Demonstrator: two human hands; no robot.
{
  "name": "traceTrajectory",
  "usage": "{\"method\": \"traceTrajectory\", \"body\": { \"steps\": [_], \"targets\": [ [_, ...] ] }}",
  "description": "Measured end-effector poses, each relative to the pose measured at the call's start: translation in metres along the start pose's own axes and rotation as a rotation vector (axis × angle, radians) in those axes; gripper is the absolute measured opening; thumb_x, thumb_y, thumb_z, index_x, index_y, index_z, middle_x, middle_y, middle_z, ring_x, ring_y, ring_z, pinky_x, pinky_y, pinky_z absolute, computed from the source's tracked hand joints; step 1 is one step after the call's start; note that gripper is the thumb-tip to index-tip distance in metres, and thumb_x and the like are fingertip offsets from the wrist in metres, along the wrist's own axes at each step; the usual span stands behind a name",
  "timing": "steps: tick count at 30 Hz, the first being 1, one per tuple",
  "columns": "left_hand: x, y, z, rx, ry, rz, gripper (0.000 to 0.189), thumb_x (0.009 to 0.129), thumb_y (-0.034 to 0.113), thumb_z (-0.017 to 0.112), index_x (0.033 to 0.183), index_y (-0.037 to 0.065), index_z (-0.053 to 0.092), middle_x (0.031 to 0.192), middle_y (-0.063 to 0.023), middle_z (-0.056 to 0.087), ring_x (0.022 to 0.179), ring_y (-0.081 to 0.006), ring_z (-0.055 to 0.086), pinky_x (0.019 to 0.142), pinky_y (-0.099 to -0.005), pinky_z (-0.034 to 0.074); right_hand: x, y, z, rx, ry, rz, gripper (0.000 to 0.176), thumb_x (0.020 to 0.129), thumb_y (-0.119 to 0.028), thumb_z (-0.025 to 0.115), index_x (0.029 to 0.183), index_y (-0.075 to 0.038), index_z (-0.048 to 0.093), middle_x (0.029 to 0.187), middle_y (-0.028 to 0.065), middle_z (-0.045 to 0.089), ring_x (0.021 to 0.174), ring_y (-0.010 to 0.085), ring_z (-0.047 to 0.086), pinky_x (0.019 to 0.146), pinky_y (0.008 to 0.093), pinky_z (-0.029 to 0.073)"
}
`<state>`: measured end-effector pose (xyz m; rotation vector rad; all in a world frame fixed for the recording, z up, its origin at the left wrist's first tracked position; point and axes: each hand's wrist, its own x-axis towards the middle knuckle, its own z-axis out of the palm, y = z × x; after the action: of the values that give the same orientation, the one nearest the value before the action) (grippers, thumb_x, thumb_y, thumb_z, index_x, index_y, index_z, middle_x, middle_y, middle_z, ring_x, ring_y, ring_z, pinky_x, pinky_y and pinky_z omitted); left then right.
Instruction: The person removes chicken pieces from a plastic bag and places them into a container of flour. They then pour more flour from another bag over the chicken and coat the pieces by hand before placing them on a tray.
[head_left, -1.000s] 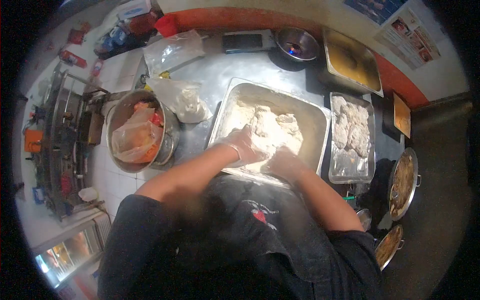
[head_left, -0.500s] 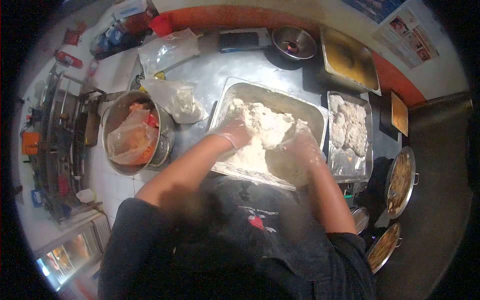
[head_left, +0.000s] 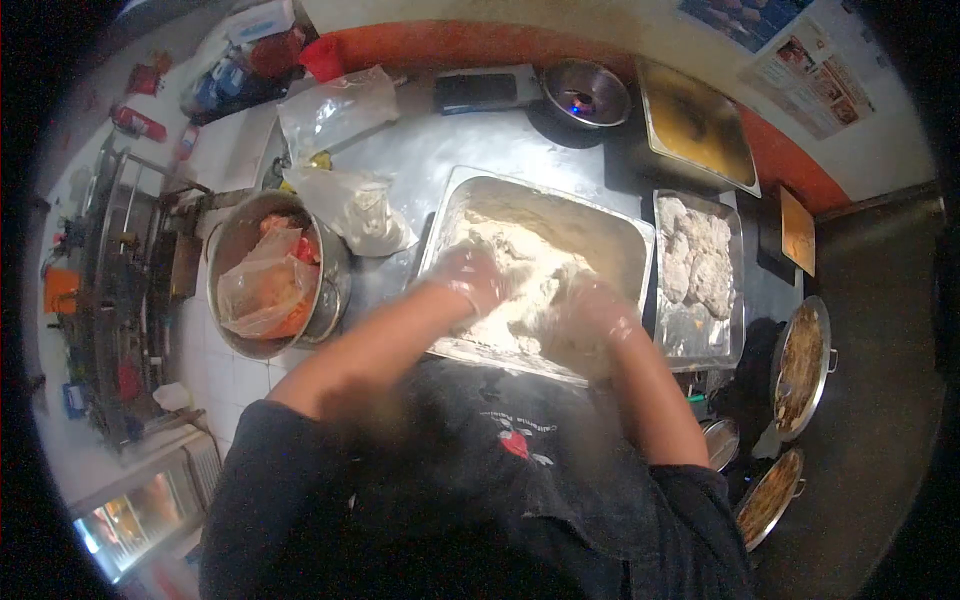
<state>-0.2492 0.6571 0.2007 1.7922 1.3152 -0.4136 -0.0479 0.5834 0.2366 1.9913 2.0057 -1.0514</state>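
Observation:
A deep metal pan [head_left: 650, 255] in front of me holds a heap of white flour [head_left: 525, 250]. My left hand [head_left: 472, 278], in a clear thin glove, reaches into the flour on the left of the heap. On the other side, my right hand [head_left: 592, 308], gloved the same way, is down in the flour too. Motion blur and flour hide the fingers of both hands, so what they hold, if anything, cannot be made out. Beside the pan on the right, a shallow metal tray [head_left: 700, 348] carries several lumpy flour-coated pieces [head_left: 695, 255].
A large pot [head_left: 335, 290] with orange-red pieces and a plastic bag [head_left: 262, 290] stands at left. Behind it lies a bag of white powder [head_left: 370, 215]. A metal bowl [head_left: 588, 92] and a tray of yellowish liquid [head_left: 695, 120] are at the back. Round pans [head_left: 803, 368] sit at right.
Both hands have gone down into the pan, and the raised floury mass between them has dropped and spread lower. The view has shifted slightly.

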Motion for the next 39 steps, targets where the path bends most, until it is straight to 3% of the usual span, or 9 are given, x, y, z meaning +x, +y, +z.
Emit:
{"method": "traceTrajectory", "body": {
  "steps": [3,9,13,15,18,22,27,35,39],
  "targets": [
    [-0.001,-0.013,0.045,0.326,0.040,0.109,0.122,0.085,0.083,0.050,0.161,-0.008,0.020,0.167,-0.0312,0.021,0.153,-0.0450,0.028,0.125,-0.0447,0.028,-0.001,0.006,0.027,-0.034,-0.172,0.132,0.060,0.083,-0.042,0.075,0.121,0.005,0.069,0.125,0.0269,0.068,0.113,0.0379,0.069,0.097,0.0457,0.054],
    [0.000,-0.008,0.026,0.097,-0.116,0.028,0.115,0.085,0.064,0.070,0.161,-0.005,0.020,0.158,-0.0313,0.041,0.146,-0.0394,0.044,0.121,-0.0433,0.035,0.005,-0.013,0.051,0.061,-0.049,0.166,0.059,0.081,-0.039,0.078,0.122,0.003,0.068,0.120,0.0261,0.070,0.111,0.0350,0.070,0.100,0.0433,0.053],
    [0.025,-0.033,0.048,-0.303,0.022,0.191,0.098,0.086,0.037,0.079,0.156,-0.008,0.028,0.147,-0.0230,0.055,0.136,-0.0320,0.054,0.116,-0.0377,0.042,0.015,0.022,0.073,0.300,0.297,-0.530,0.030,0.089,-0.023,0.068,0.117,-0.015,0.077,0.123,0.0166,0.072,0.112,0.0303,0.069,0.113,0.0425,0.043],
    [0.019,-0.037,0.042,-0.468,0.065,0.410,0.091,0.086,0.028,0.079,0.153,-0.010,0.030,0.145,-0.0201,0.058,0.133,-0.0290,0.056,0.115,-0.0361,0.043,0.013,0.041,0.070,0.319,0.272,-0.524,0.041,0.087,-0.023,0.073,0.124,-0.007,0.069,0.122,0.0168,0.071,0.110,0.0279,0.068,0.108,0.0416,0.044],
    [0.011,-0.032,0.043,-0.935,0.070,0.284,0.081,0.088,0.018,0.075,0.149,-0.014,0.032,0.142,-0.0178,0.060,0.130,-0.0260,0.058,0.116,-0.0340,0.041,0.003,0.058,0.040,0.340,0.041,0.025,0.064,0.082,-0.028,0.083,0.130,0.008,0.058,0.111,0.0180,0.072,0.100,0.0255,0.069,0.088,0.0393,0.055],
    [0.023,-0.030,0.039,0.253,0.296,0.045,0.103,0.093,0.048,0.066,0.154,-0.019,0.018,0.152,-0.0276,0.049,0.141,-0.0368,0.049,0.123,-0.0404,0.032,0.013,0.051,0.026,0.270,0.158,0.243,0.057,0.082,-0.028,0.082,0.126,0.003,0.064,0.110,0.0198,0.074,0.099,0.0294,0.070,0.088,0.0396,0.056],
    [0.062,-0.025,0.033,0.157,0.241,0.175,0.072,0.095,0.055,0.052,0.140,-0.001,0.060,0.139,-0.0271,0.061,0.132,-0.0377,0.058,0.114,-0.0427,0.043,0.048,-0.001,0.011,0.390,0.176,0.021,0.056,0.081,-0.036,0.083,0.120,0.002,0.068,0.112,0.0225,0.073,0.101,0.0331,0.070,0.087,0.0412,0.055],
    [0.063,-0.036,0.037,-0.201,-0.007,0.116,0.080,0.094,0.065,0.054,0.141,0.001,0.058,0.138,-0.0260,0.062,0.128,-0.0374,0.060,0.111,-0.0429,0.046,0.104,0.086,0.056,-0.105,-0.320,-0.017,0.066,0.081,-0.055,0.076,0.120,-0.002,0.072,0.123,0.0223,0.071,0.115,0.0380,0.068,0.097,0.0439,0.052],
    [-0.019,0.006,-0.003,0.216,-0.211,-0.011,0.104,0.089,0.075,0.055,0.154,-0.005,0.039,0.155,-0.0294,0.045,0.141,-0.0337,0.050,0.119,-0.0417,0.038,0.012,0.048,0.048,-0.533,-0.182,-0.297,0.052,0.083,-0.048,0.070,0.109,-0.003,0.074,0.113,0.0212,0.072,0.102,0.0363,0.070,0.088,0.0445,0.054]
  ]
}}
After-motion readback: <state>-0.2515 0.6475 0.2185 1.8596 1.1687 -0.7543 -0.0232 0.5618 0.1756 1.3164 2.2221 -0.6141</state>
